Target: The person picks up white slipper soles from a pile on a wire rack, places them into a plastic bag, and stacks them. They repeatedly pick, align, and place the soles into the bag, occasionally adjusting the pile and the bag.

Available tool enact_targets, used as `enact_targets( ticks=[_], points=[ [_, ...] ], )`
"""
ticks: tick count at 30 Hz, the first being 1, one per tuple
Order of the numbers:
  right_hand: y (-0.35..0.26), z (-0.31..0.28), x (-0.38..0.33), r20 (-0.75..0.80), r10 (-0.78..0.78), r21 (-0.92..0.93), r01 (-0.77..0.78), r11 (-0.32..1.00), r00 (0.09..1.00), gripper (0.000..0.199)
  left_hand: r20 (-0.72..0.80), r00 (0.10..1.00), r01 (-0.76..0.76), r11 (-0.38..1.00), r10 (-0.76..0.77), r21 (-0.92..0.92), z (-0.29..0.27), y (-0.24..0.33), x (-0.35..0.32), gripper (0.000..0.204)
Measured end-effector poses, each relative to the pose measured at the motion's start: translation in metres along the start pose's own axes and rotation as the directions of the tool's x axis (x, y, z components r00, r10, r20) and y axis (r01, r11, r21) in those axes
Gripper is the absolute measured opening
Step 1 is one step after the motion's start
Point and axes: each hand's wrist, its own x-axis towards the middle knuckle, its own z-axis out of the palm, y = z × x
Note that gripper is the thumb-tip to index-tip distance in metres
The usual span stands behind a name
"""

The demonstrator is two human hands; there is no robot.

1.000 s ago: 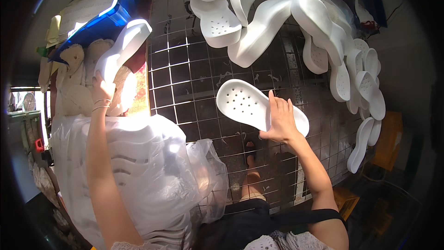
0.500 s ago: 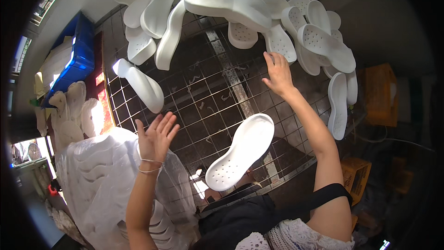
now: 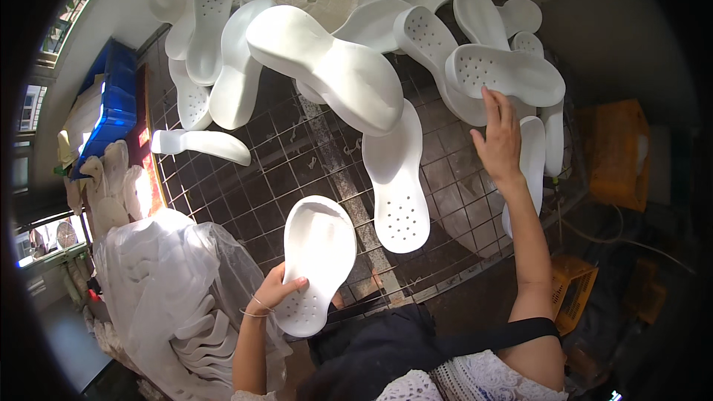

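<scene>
The left hand (image 3: pixel 276 288) is closed on the heel end of a white perforated foam insole (image 3: pixel 318 261), thumb over its rim, and holds it at the near edge of a dark wire-grid bench (image 3: pixel 286 171), the toe end pointing out over the grid. The right hand (image 3: pixel 499 139) is open, fingers spread and raised, its fingertips touching the underside of another white insole (image 3: pixel 505 74) that lies near the bench's far right corner, on top of other white insoles. Just beside that hand, toward the right edge, a narrow insole (image 3: pixel 532 165) lies lengthwise under the wrist. In the middle of the grid a perforated insole (image 3: pixel 397 186) lies flat with its holes toward the near edge, and its far end is tucked under a large smooth white foam sole (image 3: pixel 327 67) that rests tilted across the heap along the far edge. A single insole (image 3: pixel 199 145) lies on its side at the left edge. Beyond that edge stand a blue crate (image 3: pixel 115 108), and nearer the person a clear plastic bag (image 3: pixel 171 282) stuffed with white insoles, just beside the left forearm. An orange crate (image 3: pixel 616 152) sits past the right edge.
</scene>
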Motion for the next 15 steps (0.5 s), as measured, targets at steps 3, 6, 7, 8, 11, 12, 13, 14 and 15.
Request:
enact_targets(
  ticks=[3,6,7,8,11,12,13,14,15],
  points=[
    [0.071,0.015,0.052,0.053,0.007,-0.091,-0.002,0.996,0.999,0.044,-0.100,0.987,-0.146,0.948,0.122,-0.281,0.012,0.025,0.016,0.052],
    [0.064,-0.006,0.059,0.236,0.091,0.238,-0.148,0.960,0.967,0.027,-0.281,0.942,-0.287,0.875,0.184,-0.389,0.014,0.062,0.041,0.046],
    [0.045,-0.017,0.056,0.290,-0.034,0.156,-0.012,0.988,0.956,0.028,-0.320,0.919,-0.354,0.840,0.231,-0.411,0.012,0.075,0.048,0.045],
    [0.020,-0.027,0.054,0.395,-0.032,0.014,0.029,0.999,0.918,0.029,-0.417,0.885,-0.379,0.840,0.206,-0.388,0.013,0.088,0.057,0.039],
    [-0.062,-0.017,0.061,0.192,-0.305,0.378,0.216,0.900,0.933,0.066,-0.562,0.825,-0.324,0.872,0.070,-0.368,0.031,0.109,0.087,0.042],
    [-0.085,-0.002,0.072,0.130,-0.324,0.360,0.260,0.896,0.937,0.085,-0.517,0.839,-0.387,0.856,0.172,-0.343,0.038,0.108,0.092,0.044],
    [-0.107,0.017,0.085,0.200,-0.282,0.293,0.217,0.931,0.938,0.100,-0.493,0.850,-0.383,0.859,0.185,-0.340,0.045,0.104,0.096,0.046],
    [-0.120,0.034,0.094,0.469,-0.248,0.411,0.038,0.911,0.848,0.101,-0.503,0.836,-0.432,0.829,0.220,-0.356,0.048,0.096,0.096,0.049],
    [-0.134,0.045,0.094,0.415,-0.268,0.453,0.057,0.890,0.870,0.085,-0.584,0.776,-0.485,0.816,0.236,-0.315,0.048,0.086,0.094,0.046]
  ],
)
